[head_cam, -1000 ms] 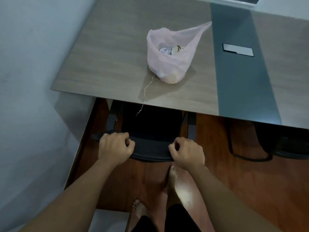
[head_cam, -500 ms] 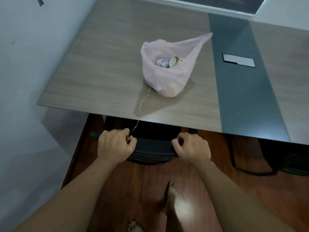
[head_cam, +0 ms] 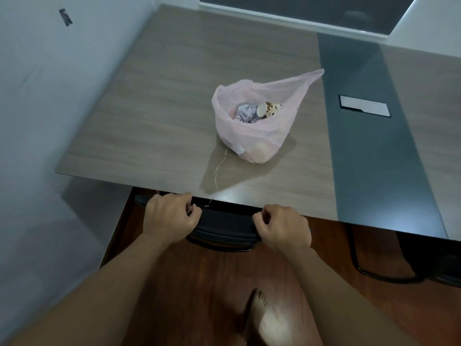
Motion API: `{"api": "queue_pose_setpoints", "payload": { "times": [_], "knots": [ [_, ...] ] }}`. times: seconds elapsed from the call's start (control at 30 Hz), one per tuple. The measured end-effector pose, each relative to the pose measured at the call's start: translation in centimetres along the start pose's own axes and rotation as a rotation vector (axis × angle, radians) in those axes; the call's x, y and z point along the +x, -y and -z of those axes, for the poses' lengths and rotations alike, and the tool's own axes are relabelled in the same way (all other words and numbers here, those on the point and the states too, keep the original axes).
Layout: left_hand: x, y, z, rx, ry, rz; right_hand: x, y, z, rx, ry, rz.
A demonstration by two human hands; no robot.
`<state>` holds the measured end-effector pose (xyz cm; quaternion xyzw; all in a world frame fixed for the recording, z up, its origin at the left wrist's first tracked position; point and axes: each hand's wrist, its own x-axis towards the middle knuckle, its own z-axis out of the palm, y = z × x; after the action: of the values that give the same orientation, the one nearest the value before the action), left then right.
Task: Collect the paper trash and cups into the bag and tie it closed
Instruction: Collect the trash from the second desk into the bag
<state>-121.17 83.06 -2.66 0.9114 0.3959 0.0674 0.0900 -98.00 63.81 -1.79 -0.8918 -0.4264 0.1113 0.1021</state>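
Bag [head_cam: 252, 136]: stood open on table [head_cam: 149, 116], untied; crumpled paper [head_cam: 245, 113] and cup [head_cam: 268, 109] are seen inside.
Thread [head_cam: 216, 172]: run from bag to left hand [head_cam: 172, 217].
Left hand: fingers curled onto chair back [head_cam: 224, 227].
Right hand [head_cam: 283, 227]: fingers clamped on chair back.

Both hands, left hand [head_cam: 169, 218] and right hand [head_cam: 284, 227], have pushed the chair back [head_cam: 224, 228] toward 12 o'clock, now tucked at the table [head_cam: 149, 121] edge. The thread [head_cam: 216, 171] end, hanging free 1 s ago, now meets the left fingers. Person stepped forward: only one foot [head_cam: 262, 318] shows, at 6 o'clock.
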Motion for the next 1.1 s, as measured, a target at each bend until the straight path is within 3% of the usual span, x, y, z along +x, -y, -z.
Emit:
{"api": "queue_pose_setpoints", "payload": {
  "times": [0.3, 0.4, 0.47, 0.57, 0.73, 0.93, 1.0, 1.1],
  "knots": [
    [1.0, 0.7, 1.4, -0.016, 0.132, 0.054, 0.7, 0.9, 0.3, 0.012, 0.056, -0.003],
    [2.4, 0.2, 2.0, -0.083, 0.302, 0.230, 1.0, 1.1, 0.8, 0.018, 0.128, -0.019],
    [3.9, -0.7, 3.4, -0.316, 0.385, 0.401, 1.5, 1.0, 1.3, 0.081, 0.205, -0.048],
    [6.7, -2.9, 5.6, -0.534, 0.291, 0.503, 4.4, -0.2, 3.4, 0.270, 0.269, -0.120],
    [12.4, -6.6, 9.7, -0.784, -0.008, 0.646, 13.2, -3.9, 10.3, 0.335, 0.107, -0.154],
    [19.1, -10.5, 13.3, -0.753, -0.362, 0.661, 22.9, -5.3, 17.3, 0.554, 0.001, -0.214],
    [21.3, -11.5, 13.8, -0.752, -0.366, 0.615, 25.5, -5.1, 18.3, 0.632, 0.049, -0.272],
    [24.5, -12.4, 13.7, -0.573, -0.261, 0.539, 28.6, -4.5, 19.2, 0.723, 0.125, -0.376]
  ]
}}
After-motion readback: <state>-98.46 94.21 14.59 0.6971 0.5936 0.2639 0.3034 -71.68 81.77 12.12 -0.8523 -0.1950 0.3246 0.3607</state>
